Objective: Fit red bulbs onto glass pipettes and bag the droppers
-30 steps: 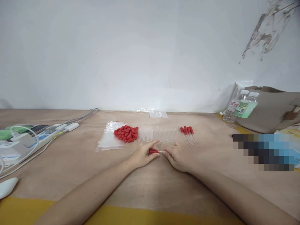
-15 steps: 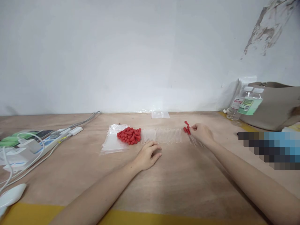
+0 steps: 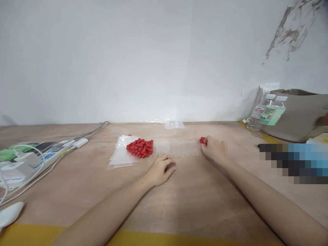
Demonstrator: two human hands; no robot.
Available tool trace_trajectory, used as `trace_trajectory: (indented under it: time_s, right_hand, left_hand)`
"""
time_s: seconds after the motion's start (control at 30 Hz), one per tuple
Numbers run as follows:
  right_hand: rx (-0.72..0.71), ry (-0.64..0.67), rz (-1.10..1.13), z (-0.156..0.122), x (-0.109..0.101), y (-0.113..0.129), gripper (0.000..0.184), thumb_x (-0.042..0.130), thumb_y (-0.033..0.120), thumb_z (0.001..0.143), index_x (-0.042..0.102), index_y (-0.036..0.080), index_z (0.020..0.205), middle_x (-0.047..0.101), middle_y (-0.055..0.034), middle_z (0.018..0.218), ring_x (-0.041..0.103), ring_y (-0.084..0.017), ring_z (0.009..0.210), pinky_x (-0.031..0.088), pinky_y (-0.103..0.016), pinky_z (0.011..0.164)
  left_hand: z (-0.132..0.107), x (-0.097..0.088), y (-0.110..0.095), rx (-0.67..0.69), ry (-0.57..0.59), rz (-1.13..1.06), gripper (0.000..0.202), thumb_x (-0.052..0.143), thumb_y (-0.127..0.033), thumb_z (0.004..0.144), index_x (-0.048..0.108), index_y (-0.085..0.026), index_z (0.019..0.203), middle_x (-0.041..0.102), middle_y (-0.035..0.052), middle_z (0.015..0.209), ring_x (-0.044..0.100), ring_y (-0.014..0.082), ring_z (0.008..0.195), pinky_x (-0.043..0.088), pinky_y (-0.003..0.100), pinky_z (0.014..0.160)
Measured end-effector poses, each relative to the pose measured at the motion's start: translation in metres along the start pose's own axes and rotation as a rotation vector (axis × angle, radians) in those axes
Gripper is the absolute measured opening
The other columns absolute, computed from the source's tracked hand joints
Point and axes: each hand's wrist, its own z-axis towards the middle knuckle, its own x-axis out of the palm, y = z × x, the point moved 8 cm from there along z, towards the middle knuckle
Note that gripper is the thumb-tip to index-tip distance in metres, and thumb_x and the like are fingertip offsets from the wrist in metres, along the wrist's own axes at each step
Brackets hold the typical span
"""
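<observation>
The left hand lay on the desk with its fingers loosely curled and nothing in its grasp, its fingertips just in front of the row of clear glass tubes. The right hand rested palm down at the right end of that row, covering the red-capped droppers — only a few red tips showed at the hand's left edge. Whether its fingers had closed on any of them could not be told.

The tubes lay side by side across the middle of the desk. Touching their left end sat the heap of red rubber bulbs, partly on a stack of clear plastic bags. One more small clear bag lay further back, near the wall.

Well apart on the left were a power strip with plugs and white cables — and, at the near corner, a white mouse. On the right, two plastic bottles stood against a tan bag.
</observation>
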Motion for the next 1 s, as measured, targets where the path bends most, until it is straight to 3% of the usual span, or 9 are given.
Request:
trace_trajectory:
  time_s: [0.13,0.37,0.53,0.7,0.83,1.0]
  right_hand:
    - [-0.035,0.063,0.052,0.001,0.011,0.011,0.029,0.039,0.036,0.076,0.060,0.017,0.071,0.061,-0.0085,0.073,0.055,-0.024,0.077,0.027,-0.038,0.073]
    - [-0.025,0.083,0.044,0.005,0.022,0.016,0.028,0.040,0.033,0.072,0.061,0.014,0.072,0.058,-0.0123,0.076,0.050,-0.027,0.087,0.029,-0.038,0.071]
    - [-0.016,0.059,0.085,0.006,0.024,0.015,0.024,0.042,0.031,0.069,0.059,0.015,0.073,0.058,-0.0121,0.088,0.046,-0.028,0.097,0.028,-0.040,0.076]
    - [0.016,0.029,0.142,0.001,0.015,0.016,0.025,0.040,0.032,0.072,0.059,0.016,0.068,0.060,-0.0102,0.078,0.050,-0.026,0.088,0.026,-0.039,0.076]
    - [-0.023,-0.086,0.208,-0.011,0.003,0.025,0.025,0.038,0.032,0.074,0.059,0.019,0.067,0.060,-0.0051,0.068,0.053,-0.021,0.076,0.023,-0.038,0.077]
    - [-0.205,-0.211,0.226,-0.035,-0.005,0.045,0.020,0.039,0.029,0.075,0.055,0.018,0.069,0.060,-0.0031,0.068,0.051,-0.018,0.070,0.021,-0.035,0.074]
  left_hand:
    - [0.000,0.000,0.001,-0.007,0.006,0.007,0.017,0.048,-0.023,0.079,0.058,-0.017,0.092,0.055,0.0064,0.093,0.051,0.0176,0.088,0.041,0.032,0.080]
    - [0.000,-0.003,0.003,-0.065,-0.052,0.088,0.016,0.050,-0.026,0.077,0.057,-0.019,0.090,0.055,0.0058,0.089,0.049,0.0189,0.086,0.039,0.032,0.077]
    - [0.006,-0.052,0.029,-0.299,-0.252,0.441,0.016,0.049,-0.031,0.077,0.055,-0.019,0.085,0.055,0.0068,0.088,0.046,0.0241,0.089,0.034,0.038,0.077]
    - [0.008,-0.093,0.068,-0.505,-0.254,0.632,0.024,0.046,-0.037,0.077,0.060,-0.020,0.085,0.054,0.0080,0.093,0.043,0.0259,0.095,0.032,0.038,0.080]
    - [0.006,-0.094,0.089,-0.576,-0.195,0.656,0.027,0.045,-0.040,0.076,0.065,-0.023,0.080,0.054,0.0080,0.096,0.042,0.0273,0.097,0.032,0.040,0.080]
    - [0.005,-0.088,0.092,-0.560,-0.176,0.689,0.023,0.047,-0.036,0.074,0.067,-0.024,0.076,0.054,0.0088,0.094,0.044,0.0277,0.094,0.033,0.041,0.078]
